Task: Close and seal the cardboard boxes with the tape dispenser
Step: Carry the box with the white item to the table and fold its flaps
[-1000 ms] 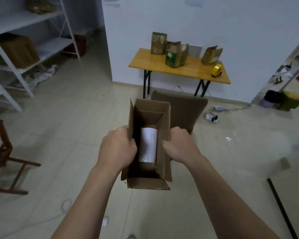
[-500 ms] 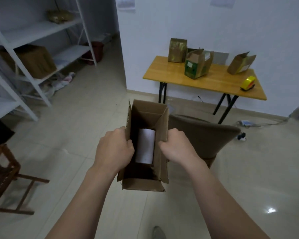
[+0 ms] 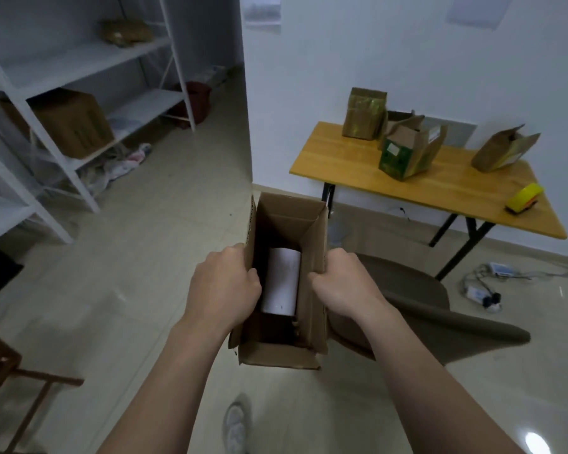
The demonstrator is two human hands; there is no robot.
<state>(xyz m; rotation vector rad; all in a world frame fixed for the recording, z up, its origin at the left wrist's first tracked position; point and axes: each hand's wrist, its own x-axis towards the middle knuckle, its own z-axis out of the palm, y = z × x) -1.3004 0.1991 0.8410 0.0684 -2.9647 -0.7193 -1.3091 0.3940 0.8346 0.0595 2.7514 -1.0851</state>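
Left grip and right grip are clutching the side walls of an open box holding a white roll; the tape dispenser is lying on the counter beyond

Dim, cool indoor light — glare spot on floor, wide-angle bending, slight blur.
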